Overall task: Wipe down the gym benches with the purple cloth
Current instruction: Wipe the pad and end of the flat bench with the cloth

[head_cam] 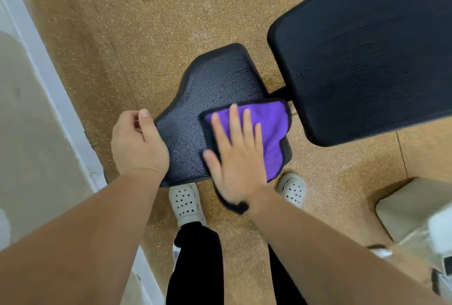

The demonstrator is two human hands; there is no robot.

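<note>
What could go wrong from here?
1. The right hand lies flat on the purple microfibre cloth, not gripping it, and a corner overhangs the near edge of the black textured seat pad; it may slide off.
2. The left hand holds the pad's left edge, so that strip could be missed.
3. The long black back pad has no cloth on it; easy to skip.

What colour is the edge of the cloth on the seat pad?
Black, around a purple middle; the cloth shows best in the head view.
</note>
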